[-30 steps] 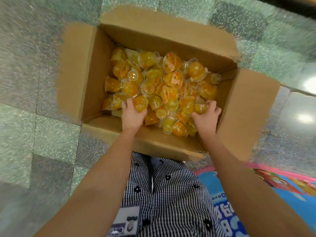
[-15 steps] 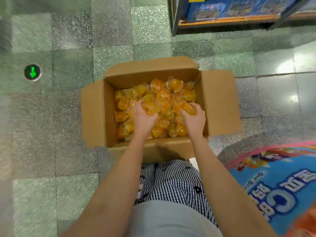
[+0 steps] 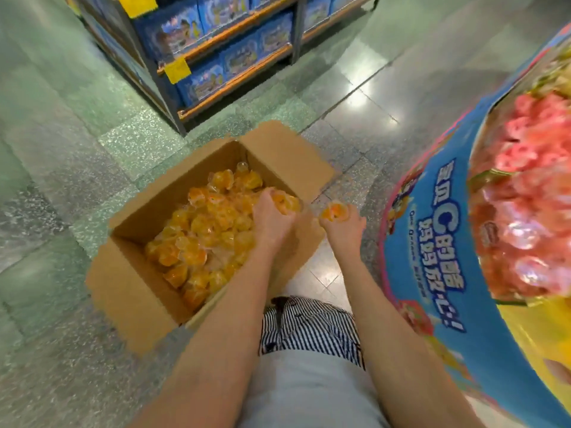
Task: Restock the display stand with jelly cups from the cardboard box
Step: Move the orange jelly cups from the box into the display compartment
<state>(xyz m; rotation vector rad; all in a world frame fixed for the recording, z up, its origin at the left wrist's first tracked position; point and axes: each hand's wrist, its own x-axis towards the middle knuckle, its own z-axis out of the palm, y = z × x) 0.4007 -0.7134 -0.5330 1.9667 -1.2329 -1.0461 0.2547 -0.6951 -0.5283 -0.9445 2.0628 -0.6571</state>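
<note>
From over the person's shoulders, an open cardboard box [image 3: 133, 304] sits on the speckled green floor [image 3: 61, 156], its flaps spread outward and its inside heaped with orange jelly cups [image 3: 200, 230] lying at every angle. Both bare arms reach forward and down. The left hand [image 3: 270, 219] is over the right-hand part of the box, just above the heap, with its fingers curled tight round a left handful [image 3: 287, 202] of the orange cups, which show past the knuckles. The right hand [image 3: 341, 227] is out past the box's right edge, above the floor in the gap between the box and the display stand [image 3: 432, 257], and it too is clenched on cups, a smaller right handful [image 3: 335, 210] bulging from the top of the fist. The two hands are near each other but not touching. The stand rises at the right, a rounded blue wall with printed lettering and a pink edge, and its top holds a blurred mass of pink cups [image 3: 525, 211]. Below the arms are a black-and-white striped garment [image 3: 309, 325] and pale grey cloth [image 3: 309, 393]. Beyond the box stands a metal shelf rack [image 3: 234, 72] stocked with blue packages and hung with yellow tags.
</note>
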